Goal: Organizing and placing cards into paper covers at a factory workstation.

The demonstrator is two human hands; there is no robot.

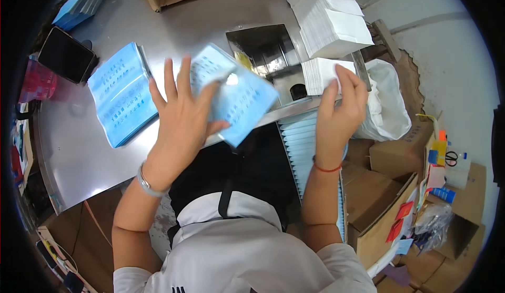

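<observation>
Left hand [181,106], splayed, overlaps a blue packet [246,98] at the table [73,151] edge; right hand [342,106] half-curls by white napkins [315,77]; both grips unclear. Packet stack [121,96] farther left looks done; napkins remain.

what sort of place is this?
Looks like a small packing workshop, though I can't be certain: a metal table with piled blue packets and white stacks, plus cardboard boxes beside it.

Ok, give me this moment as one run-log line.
left hand: fingers over blurred blue packet | right hand: fingertips at lower white stack | metal table, left: blue pile
</observation>
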